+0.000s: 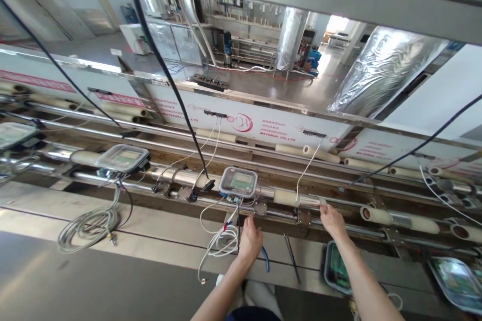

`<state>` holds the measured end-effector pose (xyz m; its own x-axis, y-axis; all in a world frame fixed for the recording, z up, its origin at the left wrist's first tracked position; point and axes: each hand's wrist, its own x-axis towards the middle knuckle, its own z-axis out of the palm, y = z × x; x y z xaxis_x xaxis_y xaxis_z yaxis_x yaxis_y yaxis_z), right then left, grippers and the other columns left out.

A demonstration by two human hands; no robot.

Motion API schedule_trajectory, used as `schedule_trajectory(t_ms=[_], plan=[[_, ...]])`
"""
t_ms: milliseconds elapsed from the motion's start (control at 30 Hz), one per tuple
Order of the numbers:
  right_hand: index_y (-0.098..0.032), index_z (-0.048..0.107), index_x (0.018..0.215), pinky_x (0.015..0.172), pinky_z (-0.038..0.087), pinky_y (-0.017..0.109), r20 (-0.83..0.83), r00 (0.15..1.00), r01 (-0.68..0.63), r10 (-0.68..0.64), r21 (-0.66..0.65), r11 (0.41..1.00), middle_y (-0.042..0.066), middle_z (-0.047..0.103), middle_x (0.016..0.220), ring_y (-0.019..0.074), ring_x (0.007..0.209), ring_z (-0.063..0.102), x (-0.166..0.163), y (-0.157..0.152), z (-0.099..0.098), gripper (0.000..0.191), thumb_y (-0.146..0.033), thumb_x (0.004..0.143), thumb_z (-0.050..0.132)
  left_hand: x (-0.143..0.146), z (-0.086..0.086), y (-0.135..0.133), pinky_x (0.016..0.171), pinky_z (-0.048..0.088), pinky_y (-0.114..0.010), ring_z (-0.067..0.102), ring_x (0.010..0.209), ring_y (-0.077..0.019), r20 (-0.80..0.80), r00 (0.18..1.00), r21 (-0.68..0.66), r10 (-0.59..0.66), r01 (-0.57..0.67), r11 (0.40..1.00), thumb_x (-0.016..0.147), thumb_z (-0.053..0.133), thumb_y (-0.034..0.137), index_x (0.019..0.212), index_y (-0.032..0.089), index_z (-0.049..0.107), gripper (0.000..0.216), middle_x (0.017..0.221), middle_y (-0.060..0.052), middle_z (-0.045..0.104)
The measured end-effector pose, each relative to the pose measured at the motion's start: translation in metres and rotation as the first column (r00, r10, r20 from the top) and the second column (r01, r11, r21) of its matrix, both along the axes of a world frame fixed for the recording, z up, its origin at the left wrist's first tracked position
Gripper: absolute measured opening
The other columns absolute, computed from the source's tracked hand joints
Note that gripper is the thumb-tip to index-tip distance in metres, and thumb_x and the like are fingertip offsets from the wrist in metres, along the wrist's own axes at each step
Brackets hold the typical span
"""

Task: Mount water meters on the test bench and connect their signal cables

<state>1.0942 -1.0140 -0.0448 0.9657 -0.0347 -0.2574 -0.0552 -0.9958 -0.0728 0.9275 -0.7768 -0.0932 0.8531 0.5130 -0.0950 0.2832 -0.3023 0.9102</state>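
Observation:
My left hand (250,238) is closed on a bundle of thin wires (222,241) that hang below a small meter unit with a clear cover and green board (238,182) mounted on a steel pipe (188,178). My right hand (331,219) reaches up to the same pipe further right, fingers pinched at a small metal clamp (323,202) beside a cream sleeve (286,196); what it grips is too small to name. A white wire (307,170) runs up from there to a black terminal strip (314,133).
A second meter unit (122,157) sits on the pipe to the left with a coiled grey cable (88,228) below. Black cables (165,70) hang across. A tray with a green board (337,268) lies near my right forearm, another tray (457,278) at far right.

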Motion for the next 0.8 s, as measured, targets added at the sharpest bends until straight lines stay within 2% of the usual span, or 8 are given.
schedule_trajectory(t_ms=[100, 233, 400, 533, 633, 800], plan=[[-0.015, 0.057, 0.113, 0.080, 0.044, 0.033, -0.008, 0.998, -0.055, 0.055, -0.006, 0.998, 0.014, 0.067, 0.101, 0.0250, 0.096, 0.063, 0.002, -0.004, 0.001, 0.042, -0.035, 0.093, 0.025, 0.027, -0.013, -0.003, 0.103, 0.030, -0.039, 0.042, 0.121, -0.0306, -0.061, 0.995, 0.018, 0.084, -0.083, 0.996, 0.069, 0.044, 0.001, 0.121, 0.000, 0.043, 0.051, 0.122, -0.025, 0.046], [-0.014, 0.059, 0.107, 0.078, 0.045, 0.034, -0.004, 0.993, -0.119, 0.119, 0.003, 0.993, 0.015, 0.068, 0.096, 0.0258, 0.092, 0.064, 0.006, -0.009, 0.001, 0.042, -0.035, 0.092, 0.024, 0.041, -0.014, -0.010, 0.100, 0.033, -0.039, 0.048, 0.114, -0.0310, -0.103, 0.984, 0.062, 0.146, -0.141, 0.988, 0.068, 0.044, 0.000, 0.119, 0.002, 0.046, 0.051, 0.116, -0.025, 0.051], [-0.012, 0.058, 0.102, 0.077, 0.045, 0.034, -0.011, 0.982, -0.186, 0.187, 0.047, 0.981, 0.017, 0.069, 0.092, 0.0265, 0.089, 0.065, 0.010, -0.016, -0.003, 0.042, -0.034, 0.092, 0.024, 0.050, -0.015, -0.052, 0.095, 0.038, -0.031, 0.054, 0.104, -0.0253, -0.103, 0.984, 0.117, 0.148, -0.136, 0.984, 0.068, 0.046, 0.001, 0.110, 0.012, 0.055, 0.044, 0.105, -0.015, 0.058], [-0.012, 0.055, 0.110, 0.079, 0.044, 0.033, -0.029, 0.971, -0.232, 0.237, 0.121, 0.965, 0.016, 0.068, 0.097, 0.0262, 0.093, 0.064, 0.013, -0.026, -0.006, 0.039, -0.032, 0.092, 0.026, 0.055, -0.017, -0.078, 0.096, 0.037, -0.033, 0.052, 0.106, -0.0260, -0.100, 0.988, 0.172, 0.121, -0.102, 0.980, 0.070, 0.046, 0.003, 0.106, 0.012, 0.057, 0.039, 0.108, -0.016, 0.056], [-0.014, 0.052, 0.117, 0.080, 0.043, 0.030, -0.041, 0.963, -0.254, 0.266, 0.193, 0.948, 0.013, 0.068, 0.101, 0.0239, 0.096, 0.063, 0.016, -0.032, -0.005, 0.037, -0.029, 0.092, 0.030, 0.055, -0.013, -0.083, 0.099, 0.035, -0.036, 0.049, 0.111, -0.0272, -0.100, 0.989, 0.202, 0.109, -0.087, 0.976, 0.072, 0.048, 0.006, 0.112, 0.012, 0.052, 0.041, 0.113, -0.015, 0.053], [-0.016, 0.050, 0.122, 0.084, 0.041, 0.027, -0.064, 0.962, -0.239, 0.267, 0.283, 0.929, 0.011, 0.067, 0.106, 0.0210, 0.100, 0.061, 0.017, -0.041, -0.002, 0.037, -0.029, 0.091, 0.034, 0.053, 0.003, -0.080, 0.101, 0.033, -0.038, 0.046, 0.114, -0.0273, -0.057, 0.997, 0.208, 0.052, -0.039, 0.977, 0.075, 0.048, 0.009, 0.112, 0.012, 0.050, 0.038, 0.113, -0.015, 0.052]])
